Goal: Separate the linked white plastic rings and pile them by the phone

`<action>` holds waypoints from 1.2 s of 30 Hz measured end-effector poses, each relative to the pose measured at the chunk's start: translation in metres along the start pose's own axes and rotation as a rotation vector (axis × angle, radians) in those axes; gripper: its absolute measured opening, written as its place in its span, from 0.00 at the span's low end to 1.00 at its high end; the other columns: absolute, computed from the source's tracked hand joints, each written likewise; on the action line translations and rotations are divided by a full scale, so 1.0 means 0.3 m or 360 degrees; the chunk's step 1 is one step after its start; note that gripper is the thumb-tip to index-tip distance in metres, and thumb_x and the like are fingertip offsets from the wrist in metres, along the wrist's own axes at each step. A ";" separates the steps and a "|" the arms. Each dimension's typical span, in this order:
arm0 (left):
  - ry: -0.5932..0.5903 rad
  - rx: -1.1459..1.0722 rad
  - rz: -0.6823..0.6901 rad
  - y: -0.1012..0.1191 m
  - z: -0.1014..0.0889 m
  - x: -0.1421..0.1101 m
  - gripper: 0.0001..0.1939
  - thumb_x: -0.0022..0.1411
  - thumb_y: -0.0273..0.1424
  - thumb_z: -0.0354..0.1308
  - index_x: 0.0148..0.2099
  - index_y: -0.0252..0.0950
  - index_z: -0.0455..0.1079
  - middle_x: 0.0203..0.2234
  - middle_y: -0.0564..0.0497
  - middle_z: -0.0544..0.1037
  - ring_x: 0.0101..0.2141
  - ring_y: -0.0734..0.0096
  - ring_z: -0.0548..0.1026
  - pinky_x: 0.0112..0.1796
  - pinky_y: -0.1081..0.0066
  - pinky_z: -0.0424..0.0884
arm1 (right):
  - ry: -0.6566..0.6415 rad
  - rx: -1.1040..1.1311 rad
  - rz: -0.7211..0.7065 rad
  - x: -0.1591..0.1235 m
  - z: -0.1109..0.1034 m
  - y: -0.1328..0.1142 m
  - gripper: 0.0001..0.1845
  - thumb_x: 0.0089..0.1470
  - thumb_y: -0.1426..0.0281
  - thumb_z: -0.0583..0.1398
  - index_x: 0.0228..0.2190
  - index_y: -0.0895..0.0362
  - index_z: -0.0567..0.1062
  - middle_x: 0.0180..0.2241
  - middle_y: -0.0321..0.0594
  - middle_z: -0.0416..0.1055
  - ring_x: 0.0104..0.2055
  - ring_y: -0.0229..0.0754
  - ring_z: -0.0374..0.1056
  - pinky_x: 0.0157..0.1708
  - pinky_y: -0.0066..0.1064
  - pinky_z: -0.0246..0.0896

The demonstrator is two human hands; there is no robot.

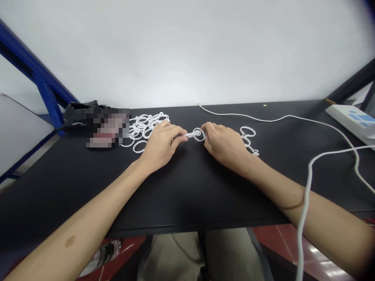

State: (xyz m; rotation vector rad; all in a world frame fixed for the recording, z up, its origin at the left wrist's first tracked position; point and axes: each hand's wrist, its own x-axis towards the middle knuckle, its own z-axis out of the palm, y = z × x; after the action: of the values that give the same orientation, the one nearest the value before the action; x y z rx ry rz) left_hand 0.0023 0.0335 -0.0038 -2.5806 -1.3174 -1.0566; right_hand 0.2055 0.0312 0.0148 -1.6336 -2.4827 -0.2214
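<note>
Over the middle of the black table, my left hand point(160, 145) pinches a white plastic ring point(191, 135) seen nearly edge-on between thumb and fingers. My right hand point(225, 145) is closed on a second white ring point(199, 140), whose far side shows left of the fingertips. These two pieces meet between the hands; whether they are linked or only overlap, I cannot tell. A pile of similar white rings point(142, 121) lies behind and left of my left hand. Several more rings point(247, 128), some touching each other, lie beside my right wrist, partly hidden by it.
A white cord point(234, 114) crosses the table; another stretch point(307, 183) passes over my right forearm. At far left are a black plastic bag point(77, 113) and a pixelated item point(108, 128). A white device point(351, 119) stands at right. The wall point(187, 50) borders the back.
</note>
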 end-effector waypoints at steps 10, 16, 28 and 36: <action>-0.0069 -0.0022 0.0004 -0.005 -0.007 0.000 0.04 0.66 0.30 0.59 0.38 0.37 0.73 0.32 0.52 0.80 0.35 0.64 0.69 0.40 0.64 0.66 | 0.0145 0.0185 0.0021 -0.004 0.013 -0.007 0.10 0.60 0.71 0.55 0.42 0.59 0.73 0.42 0.46 0.72 0.41 0.46 0.68 0.31 0.33 0.54; -0.0083 0.0002 -0.0033 -0.010 -0.006 -0.001 0.05 0.67 0.32 0.57 0.38 0.38 0.72 0.32 0.52 0.79 0.35 0.65 0.70 0.40 0.64 0.67 | 0.0300 0.0311 0.0030 -0.006 0.019 -0.003 0.08 0.60 0.70 0.56 0.38 0.58 0.74 0.39 0.42 0.72 0.35 0.40 0.67 0.27 0.31 0.50; -0.0015 0.0031 -0.0068 -0.006 -0.006 -0.004 0.06 0.69 0.31 0.53 0.37 0.39 0.68 0.32 0.51 0.76 0.35 0.65 0.70 0.39 0.64 0.66 | 0.0176 0.0211 0.0177 0.024 0.020 0.043 0.09 0.60 0.69 0.55 0.38 0.58 0.74 0.40 0.43 0.74 0.35 0.42 0.69 0.27 0.32 0.49; 0.0008 0.0019 -0.0063 -0.013 -0.020 -0.008 0.06 0.69 0.31 0.53 0.38 0.38 0.69 0.32 0.51 0.76 0.35 0.66 0.71 0.40 0.65 0.66 | 0.0177 0.0209 0.0265 0.041 0.012 0.064 0.08 0.59 0.70 0.56 0.36 0.59 0.75 0.38 0.44 0.76 0.34 0.43 0.69 0.28 0.33 0.51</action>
State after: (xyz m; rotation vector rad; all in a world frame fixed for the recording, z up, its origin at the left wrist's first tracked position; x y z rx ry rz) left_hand -0.0049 0.0324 -0.0016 -2.5517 -1.3747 -1.0576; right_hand 0.2181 0.0506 0.0145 -1.7122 -2.2174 -0.1218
